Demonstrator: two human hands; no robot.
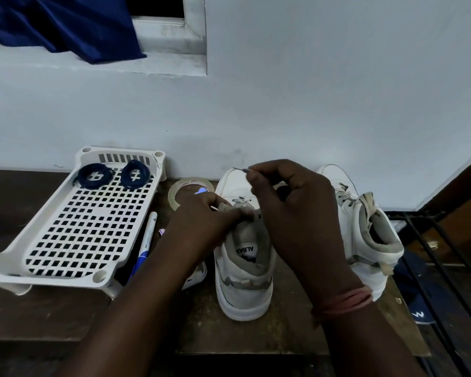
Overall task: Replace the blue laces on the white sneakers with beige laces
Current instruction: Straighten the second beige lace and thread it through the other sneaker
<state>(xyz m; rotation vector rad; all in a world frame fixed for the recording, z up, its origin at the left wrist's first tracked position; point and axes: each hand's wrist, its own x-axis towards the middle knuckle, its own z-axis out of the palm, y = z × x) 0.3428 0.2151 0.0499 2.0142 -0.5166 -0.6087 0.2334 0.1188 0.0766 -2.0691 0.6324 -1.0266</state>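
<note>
Two white sneakers stand on the dark wooden table, toes toward the wall. My left hand (pixel 201 210) pinches the tongue and eyelet edge of the near sneaker (pixel 242 270). My right hand (pixel 286 197) is raised above that shoe and pinches the tip of a beige lace (pixel 241 170), which runs down to the lower eyelets. The other sneaker (pixel 365 227) on the right carries a beige lace, tied at the top. Two coiled blue laces, the left blue lace (pixel 95 176) and the right blue lace (pixel 135 174), lie in the white perforated tray (pixel 74 229).
A roll of clear tape (pixel 186 186) lies by the wall behind my left hand. A blue-and-white pen (pixel 147 240) lies between tray and shoe. A black metal rack (pixel 433 254) and a dark blue shoe (pixel 419 311) sit off the table's right edge.
</note>
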